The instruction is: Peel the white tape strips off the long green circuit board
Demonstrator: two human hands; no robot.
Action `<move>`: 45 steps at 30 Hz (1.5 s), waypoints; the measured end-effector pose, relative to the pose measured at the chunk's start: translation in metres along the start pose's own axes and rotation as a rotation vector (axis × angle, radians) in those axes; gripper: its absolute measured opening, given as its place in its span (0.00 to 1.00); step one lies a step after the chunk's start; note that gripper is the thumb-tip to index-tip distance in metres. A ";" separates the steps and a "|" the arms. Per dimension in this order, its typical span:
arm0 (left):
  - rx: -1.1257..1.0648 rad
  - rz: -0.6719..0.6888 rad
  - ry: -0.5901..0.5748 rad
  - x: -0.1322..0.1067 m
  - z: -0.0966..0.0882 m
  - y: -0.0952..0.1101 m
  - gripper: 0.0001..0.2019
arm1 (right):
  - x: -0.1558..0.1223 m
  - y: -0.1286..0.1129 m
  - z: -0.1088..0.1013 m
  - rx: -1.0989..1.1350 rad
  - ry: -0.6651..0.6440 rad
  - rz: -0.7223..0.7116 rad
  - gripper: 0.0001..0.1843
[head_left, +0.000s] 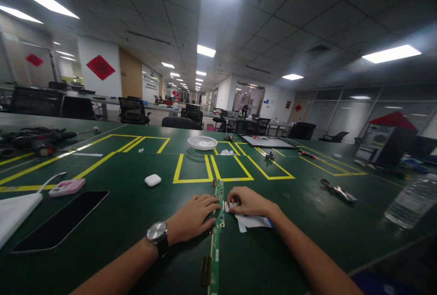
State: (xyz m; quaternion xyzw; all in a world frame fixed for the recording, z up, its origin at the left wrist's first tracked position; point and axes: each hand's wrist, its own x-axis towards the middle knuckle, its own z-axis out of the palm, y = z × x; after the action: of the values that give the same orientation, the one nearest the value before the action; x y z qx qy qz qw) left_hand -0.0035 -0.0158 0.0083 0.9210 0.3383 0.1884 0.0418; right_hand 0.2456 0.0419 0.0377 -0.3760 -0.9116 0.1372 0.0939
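A long, narrow green circuit board (215, 240) lies lengthwise in front of me, with brown flaps along its left edge. My left hand (194, 216), with a watch on the wrist, lies over the board's left edge; its fingers are stretched out, fingertips touching the board. On the other side my right hand (247, 201) pinches the white end of a flat ribbon cable (254, 223) right by the board's right edge. The cable's loose part is folded on the table under that hand and shows a blue tip. Whether its end sits in a connector I cannot tell.
A phone (63, 220), a pink case (67, 187) and a white earbud case (152, 180) lie to the left. Beyond the board stands a white basket (202, 143). Pliers (338, 191) and a water bottle (413, 201) are at right. Yellow tape (193, 180) marks the green table.
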 end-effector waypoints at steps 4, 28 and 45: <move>-0.023 0.004 0.012 0.000 0.000 -0.001 0.18 | 0.001 -0.005 0.001 -0.035 0.030 0.036 0.13; -0.064 0.005 -0.017 0.001 0.000 -0.003 0.17 | 0.003 -0.006 0.008 -0.082 0.068 0.025 0.13; -0.129 -0.027 -0.102 0.001 -0.002 -0.006 0.21 | 0.002 0.004 0.008 0.016 0.070 -0.040 0.11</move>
State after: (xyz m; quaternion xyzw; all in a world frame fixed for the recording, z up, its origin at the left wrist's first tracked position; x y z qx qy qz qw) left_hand -0.0074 -0.0108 0.0096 0.9202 0.3353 0.1620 0.1207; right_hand 0.2449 0.0449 0.0292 -0.3616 -0.9139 0.1291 0.1315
